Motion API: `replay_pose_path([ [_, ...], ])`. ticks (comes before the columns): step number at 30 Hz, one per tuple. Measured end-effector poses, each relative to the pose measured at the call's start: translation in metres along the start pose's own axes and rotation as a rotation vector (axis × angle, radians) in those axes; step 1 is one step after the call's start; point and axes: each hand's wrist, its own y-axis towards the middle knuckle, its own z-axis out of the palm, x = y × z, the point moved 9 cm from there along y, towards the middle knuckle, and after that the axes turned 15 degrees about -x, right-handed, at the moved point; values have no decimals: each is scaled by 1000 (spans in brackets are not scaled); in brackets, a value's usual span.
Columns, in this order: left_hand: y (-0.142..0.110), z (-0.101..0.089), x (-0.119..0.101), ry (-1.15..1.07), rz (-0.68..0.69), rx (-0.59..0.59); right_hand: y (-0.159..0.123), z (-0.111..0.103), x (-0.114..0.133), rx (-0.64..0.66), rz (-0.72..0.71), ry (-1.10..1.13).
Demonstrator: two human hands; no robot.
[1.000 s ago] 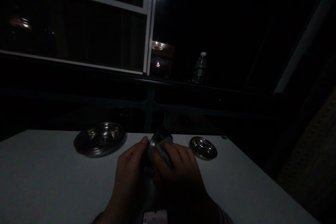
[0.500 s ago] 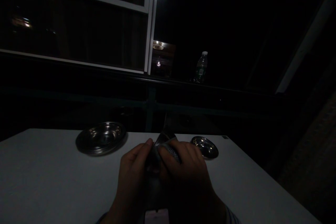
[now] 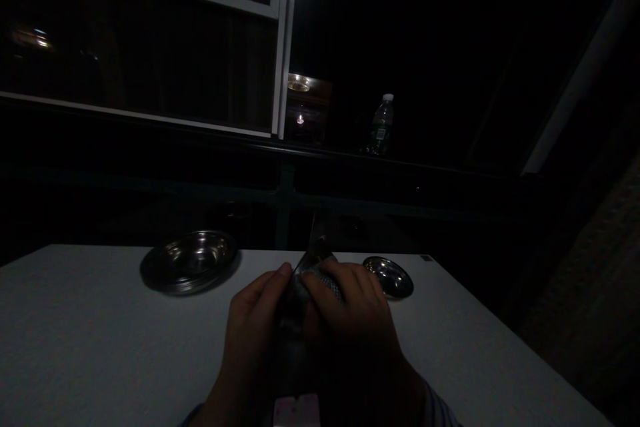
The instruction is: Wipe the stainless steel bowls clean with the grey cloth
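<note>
In the dim head view, my left hand point(image 3: 250, 323) is closed on the left edge of a dark, shiny metal dish point(image 3: 314, 256) tilted up between my hands. My right hand point(image 3: 357, 320) is closed round a grey cloth point(image 3: 332, 287) with a fine checked pattern, pressed against the dish. Most of the dish and cloth is hidden behind my fingers and in shadow.
A stack of steel dishes point(image 3: 187, 263) stands on the white table point(image 3: 125, 347) at left. One small steel dish point(image 3: 389, 277) lies at right. A pinkish-topped object point(image 3: 297, 411) shows at the bottom edge. A plastic bottle point(image 3: 381, 127) stands on the ledge behind.
My right hand and the cloth have shifted very slightly against the dish. The whole view has moved a little; both hands keep their hold.
</note>
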Motion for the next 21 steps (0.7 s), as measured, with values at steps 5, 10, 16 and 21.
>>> replay_pose_path([
  [5, -1, 1, 16, -50, -128, 0, -1, 3, -30, 69, 143, 24],
  [10, 0, 0, 14, -74, -148, -45, -3, 3, -9, 13, 32, 22],
  [16, 2, 0, 9, -129, -123, -27, -3, -2, 6, -83, -36, 62],
  [21, -1, 4, 10, -22, -119, 35, -2, 4, -38, 40, 274, 221],
])
